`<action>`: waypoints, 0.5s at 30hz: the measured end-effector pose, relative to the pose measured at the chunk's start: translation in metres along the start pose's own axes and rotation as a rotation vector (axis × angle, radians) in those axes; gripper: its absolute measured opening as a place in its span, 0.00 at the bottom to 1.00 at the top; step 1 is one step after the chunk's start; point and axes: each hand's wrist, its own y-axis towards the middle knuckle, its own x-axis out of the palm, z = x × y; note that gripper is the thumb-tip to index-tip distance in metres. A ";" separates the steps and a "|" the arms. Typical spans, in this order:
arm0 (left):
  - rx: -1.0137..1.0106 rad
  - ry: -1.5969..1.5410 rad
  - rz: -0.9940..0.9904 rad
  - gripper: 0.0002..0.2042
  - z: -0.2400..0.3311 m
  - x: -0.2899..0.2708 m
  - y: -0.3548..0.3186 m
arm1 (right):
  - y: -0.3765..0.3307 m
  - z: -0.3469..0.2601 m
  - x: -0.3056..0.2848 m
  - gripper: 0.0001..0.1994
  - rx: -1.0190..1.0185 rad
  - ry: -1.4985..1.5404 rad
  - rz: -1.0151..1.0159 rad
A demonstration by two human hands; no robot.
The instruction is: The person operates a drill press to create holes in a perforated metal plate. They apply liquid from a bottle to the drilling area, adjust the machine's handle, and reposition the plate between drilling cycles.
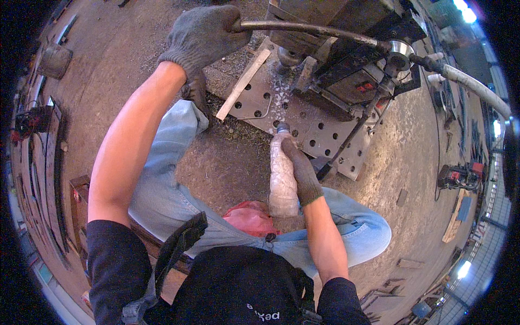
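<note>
My left hand (208,37), in a dark grey knitted glove, is closed round the end of a long metal lever (319,28). That lever runs right to the shiny hub (401,50) of a dark machine that looks like a drill press (346,81). In my right hand (301,169), also gloved, is a bottle (283,179) wrapped in dirty whitish material, its narrow neck pointing away from me. The neck is by the near edge of a metal plate (330,135) full of round holes. A pale flat strip (244,84) lies across the plate's left part.
Metal shavings (238,132) lie about the plate. A red cloth or bag (251,218) is between my legs. A second rod with a pale sleeve (476,86) sticks out right from the hub. Long metal bars (40,189) lie at far left, and red-and-black equipment (461,176) stands at right.
</note>
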 end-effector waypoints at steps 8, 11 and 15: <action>-0.033 -0.012 -0.015 0.17 0.006 -0.004 0.000 | 0.002 0.002 -0.001 0.32 -0.013 0.019 0.032; 0.003 -0.007 0.003 0.17 0.003 -0.002 0.000 | 0.004 0.004 -0.003 0.32 -0.022 0.024 0.017; 0.000 0.001 -0.002 0.17 0.004 -0.003 0.000 | 0.002 0.001 0.000 0.32 -0.011 0.033 0.031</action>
